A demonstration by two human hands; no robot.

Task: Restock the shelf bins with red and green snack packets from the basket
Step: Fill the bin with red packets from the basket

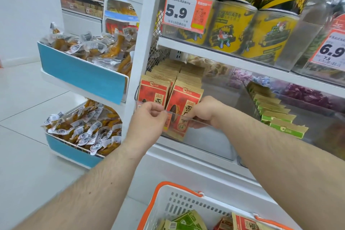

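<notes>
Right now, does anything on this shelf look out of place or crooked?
Nothing is spilled or damaged. The red packets stand in neat rows behind the clear bin front, which both hands grip. The green packets lean in a staggered row, not fully upright.

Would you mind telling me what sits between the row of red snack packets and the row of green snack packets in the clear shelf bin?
In the head view, only bare bin floor separates the red packets from the green packets.
</notes>
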